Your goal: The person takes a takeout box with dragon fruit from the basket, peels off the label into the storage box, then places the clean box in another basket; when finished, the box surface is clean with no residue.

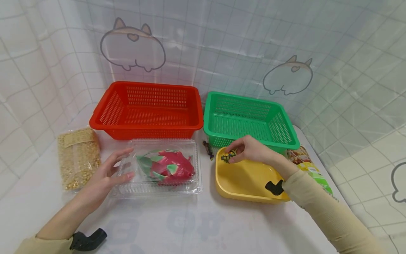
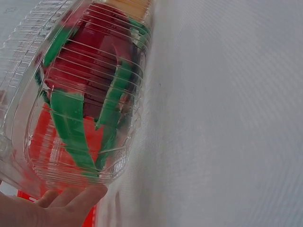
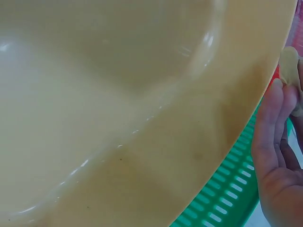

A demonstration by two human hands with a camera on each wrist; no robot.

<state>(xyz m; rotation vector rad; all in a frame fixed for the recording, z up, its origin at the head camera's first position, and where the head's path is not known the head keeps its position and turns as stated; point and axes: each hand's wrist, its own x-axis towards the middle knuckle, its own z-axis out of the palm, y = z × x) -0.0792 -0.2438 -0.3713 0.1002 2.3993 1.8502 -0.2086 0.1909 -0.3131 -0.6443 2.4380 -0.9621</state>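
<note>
In the head view, a clear plastic clamshell box point(image 1: 127, 190) lies at the middle left with a pink-and-green dragon fruit point(image 1: 177, 165) inside it. My left hand point(image 1: 101, 176) holds the box's left end, its thumb and fingers spread over that end. The left wrist view shows fingertips point(image 2: 97, 190) against the box's end wall. Over the far-left corner of a yellow plastic tray point(image 1: 250, 176), my right hand point(image 1: 248, 150) pinches a small black-and-yellow printed label point(image 1: 227, 156). A pale piece point(image 3: 289, 64) shows at its fingertips in the right wrist view.
Behind the box stands a red basket point(image 1: 146, 132); a green basket point(image 1: 250, 102) is behind the tray. A bag of pale grains point(image 1: 77, 158) lies at the left. Colourful packets point(image 1: 312, 169) lie right of the tray. A small dark brown object point(image 1: 208, 150) sits between box and tray.
</note>
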